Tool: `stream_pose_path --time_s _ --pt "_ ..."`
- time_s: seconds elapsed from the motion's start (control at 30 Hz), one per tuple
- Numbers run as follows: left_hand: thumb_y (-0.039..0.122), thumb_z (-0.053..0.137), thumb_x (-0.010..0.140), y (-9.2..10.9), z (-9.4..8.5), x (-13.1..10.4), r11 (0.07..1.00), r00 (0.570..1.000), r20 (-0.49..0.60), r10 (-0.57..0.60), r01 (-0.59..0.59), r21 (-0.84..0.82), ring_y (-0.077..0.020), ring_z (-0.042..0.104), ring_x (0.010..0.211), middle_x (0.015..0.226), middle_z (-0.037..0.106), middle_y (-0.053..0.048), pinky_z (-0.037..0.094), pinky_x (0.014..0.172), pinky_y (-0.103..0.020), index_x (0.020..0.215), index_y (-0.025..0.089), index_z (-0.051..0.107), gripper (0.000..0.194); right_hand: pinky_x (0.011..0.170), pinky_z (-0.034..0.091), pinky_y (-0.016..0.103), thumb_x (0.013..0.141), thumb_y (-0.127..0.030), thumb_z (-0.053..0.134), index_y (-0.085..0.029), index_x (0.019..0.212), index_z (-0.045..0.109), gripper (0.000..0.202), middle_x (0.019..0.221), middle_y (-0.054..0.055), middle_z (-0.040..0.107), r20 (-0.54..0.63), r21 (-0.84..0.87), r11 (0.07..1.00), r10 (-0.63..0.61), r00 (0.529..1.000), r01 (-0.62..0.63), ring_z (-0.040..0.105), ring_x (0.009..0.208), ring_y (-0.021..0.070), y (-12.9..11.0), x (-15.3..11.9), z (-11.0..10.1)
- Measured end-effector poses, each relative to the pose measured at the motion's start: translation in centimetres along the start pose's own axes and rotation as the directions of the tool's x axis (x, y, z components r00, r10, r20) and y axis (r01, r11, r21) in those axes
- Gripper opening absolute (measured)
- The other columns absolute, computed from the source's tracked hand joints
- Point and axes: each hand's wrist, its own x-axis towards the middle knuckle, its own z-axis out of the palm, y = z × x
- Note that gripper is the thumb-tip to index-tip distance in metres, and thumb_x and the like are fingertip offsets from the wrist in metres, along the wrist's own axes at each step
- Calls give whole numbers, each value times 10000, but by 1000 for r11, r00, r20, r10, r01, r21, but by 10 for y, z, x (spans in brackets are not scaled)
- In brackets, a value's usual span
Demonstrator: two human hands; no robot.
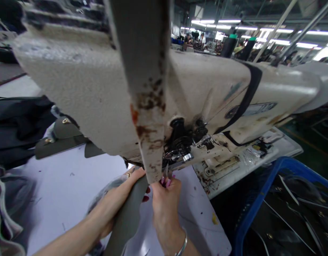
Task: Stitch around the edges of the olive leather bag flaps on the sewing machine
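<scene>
My left hand point(126, 190) is closed on an olive-grey panel point(130, 209) below the sewing machine head point(81, 92), beside the needle area. Part of its fingers is hidden under the panel, where dark red nails show at the far edge. My right hand point(166, 202), with a bracelet at the wrist, is closed around small thread snips point(166, 172). Pink shows on their handles, and the blades point up toward the machine's underside. A machine part hides the exact spot where the blades and panel come near each other.
Olive flaps with gold-coloured fittings point(64, 137) lie on the white tabletop point(59, 188) at left, near dark fabric point(20, 128). A blue basket point(281, 161) with dark pieces stands at lower right. Thread cones point(229, 46) stand behind the machine; people sit far off.
</scene>
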Motion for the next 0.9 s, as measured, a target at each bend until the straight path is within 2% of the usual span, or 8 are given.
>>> stream_pose_path --time_s 0.07,0.1,0.23,0.33,0.47,0.6,0.73,0.9 --pt "593 794 649 -8 13 -8 993 994 17 -105 106 -45 -196 639 520 668 728 -67 515 455 -253 867 142 729 505 475 387 209 784 -397 708 -167 588 588 324 535 -22 500 23 -34 999 18 1000 -18 450 514 108 -2 2 -6" --pt "597 781 664 -11 20 -12 988 993 21 -117 119 -101 -186 624 508 656 717 -47 514 453 -253 878 164 726 486 481 390 209 776 -398 712 -164 597 607 313 543 -18 512 37 -38 999 37 999 -35 460 519 109 -4 2 -9" --pt "500 695 787 -21 43 -21 943 996 15 -92 92 -319 -158 570 437 599 672 -19 463 385 -233 882 182 727 333 476 364 204 720 -363 735 -151 637 645 245 577 -18 523 160 56 984 157 975 -167 450 513 96 -22 3 -19" --pt "455 654 831 -25 51 -24 909 997 29 -71 76 -411 -169 647 538 736 729 -54 544 485 -243 993 166 740 342 460 303 199 690 -322 741 -138 609 607 241 548 -36 466 288 100 965 205 936 -242 377 479 71 -33 4 -27" --pt "400 638 854 -30 59 -25 865 998 61 -15 43 -501 -176 697 624 830 750 -65 594 596 -255 1114 171 722 356 450 219 205 702 -306 726 -149 544 535 293 492 -67 365 324 5 984 167 931 -179 290 457 57 -38 6 -35" --pt "354 632 875 -28 66 -25 821 1000 16 -8 16 -570 -172 718 709 861 759 -52 609 678 -246 1134 168 710 328 483 265 212 714 -307 708 -139 619 637 206 530 -45 453 260 -149 986 109 959 -72 363 502 80 -42 11 -35" --pt "350 629 881 -23 67 -23 817 1000 11 -16 20 -576 -186 728 741 829 759 -55 619 708 -263 1098 148 719 309 470 265 208 686 -257 708 -159 565 570 208 521 -54 453 241 -253 967 47 969 16 355 494 76 -50 15 -34" --pt "328 565 915 -16 68 -15 814 999 -17 27 -32 -581 -190 737 819 848 761 -64 619 770 -267 985 135 721 258 457 260 202 673 -200 700 -173 562 501 230 530 -61 442 271 -266 964 68 960 7 336 495 70 -59 13 -36"
